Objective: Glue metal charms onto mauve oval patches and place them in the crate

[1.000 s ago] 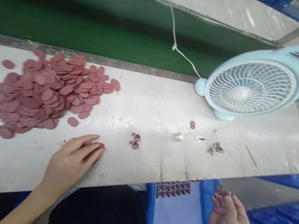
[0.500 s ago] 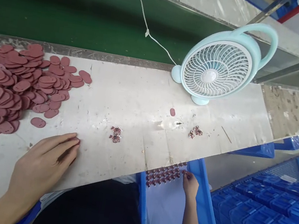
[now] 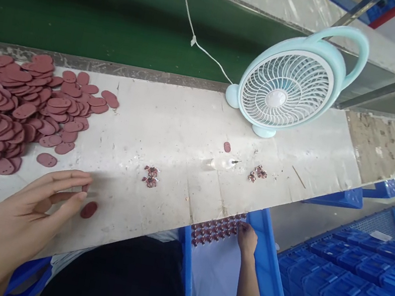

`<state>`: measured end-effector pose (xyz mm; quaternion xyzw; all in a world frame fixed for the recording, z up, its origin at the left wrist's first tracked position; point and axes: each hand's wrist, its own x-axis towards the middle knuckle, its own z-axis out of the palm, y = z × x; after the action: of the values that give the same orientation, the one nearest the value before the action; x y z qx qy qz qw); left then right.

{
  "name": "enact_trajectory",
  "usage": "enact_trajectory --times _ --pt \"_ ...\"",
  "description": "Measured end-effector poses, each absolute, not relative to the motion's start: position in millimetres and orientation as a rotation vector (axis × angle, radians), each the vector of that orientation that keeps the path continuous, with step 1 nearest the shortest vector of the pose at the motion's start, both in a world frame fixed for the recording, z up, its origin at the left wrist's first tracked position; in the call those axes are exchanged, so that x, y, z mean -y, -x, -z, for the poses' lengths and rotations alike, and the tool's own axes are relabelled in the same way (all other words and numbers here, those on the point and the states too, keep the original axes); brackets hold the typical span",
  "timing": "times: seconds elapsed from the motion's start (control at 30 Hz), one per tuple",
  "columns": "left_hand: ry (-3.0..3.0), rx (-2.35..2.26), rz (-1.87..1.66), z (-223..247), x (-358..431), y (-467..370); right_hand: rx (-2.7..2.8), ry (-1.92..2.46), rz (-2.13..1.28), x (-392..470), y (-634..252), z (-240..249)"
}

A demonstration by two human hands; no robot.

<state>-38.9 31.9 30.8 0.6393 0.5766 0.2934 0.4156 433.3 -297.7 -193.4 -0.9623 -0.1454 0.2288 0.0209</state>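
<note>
Right, up close, the right hand (image 3: 247, 239) is in the blue bin (image 3: 266, 265), fingertips at the end of the rows of parts (image 3: 214, 230); whether they grip one, I cannot tell. Over the bench (image 3: 169, 133), the left hand (image 3: 29, 213) pinches a disc (image 3: 86, 187), fingers narrow, and a second disc (image 3: 89, 210) lies just beside the thumb. Beyond, a pile (image 3: 17, 113) on the left, a cluster (image 3: 151, 176) mid-bench, then the fan (image 3: 276, 99).

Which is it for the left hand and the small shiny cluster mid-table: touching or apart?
Apart: the head view plainly shows white tabletop between the left hand and the small shiny cluster.
</note>
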Motion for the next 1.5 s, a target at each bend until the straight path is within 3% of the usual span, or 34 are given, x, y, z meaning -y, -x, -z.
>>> enact_trajectory --times 0.3,0.53,0.73,0.87,0.93,1.07,1.27,1.5 --pt "-1.316 -1.387 -0.734 -30 -31 45 0.249 2.796 -0.607 270 -418 162" --pt "-0.753 -1.25 -0.752 -15 -22 58 0.099 2.216 -0.279 208 -373 72" --pt "-0.396 -0.96 -0.681 -17 -8 23 0.152 1.528 -0.921 112 -282 11" --pt "-0.293 -0.741 -0.687 -25 -3 6 -0.147 0.46 -1.459 40 -278 17" --pt "-0.265 -0.683 -0.693 -26 -2 7 -0.221 0.184 -1.546 17 -287 21" --pt "-0.205 -0.632 -0.701 -22 1 12 -0.202 0.223 -1.571 6 -281 3" --pt "-0.2 -0.653 -0.678 -17 0 10 0.018 0.874 -1.416 26 -209 -49" --pt "-0.377 -0.632 -0.662 -17 -1 3 0.093 1.024 -1.49 34 -173 -60"
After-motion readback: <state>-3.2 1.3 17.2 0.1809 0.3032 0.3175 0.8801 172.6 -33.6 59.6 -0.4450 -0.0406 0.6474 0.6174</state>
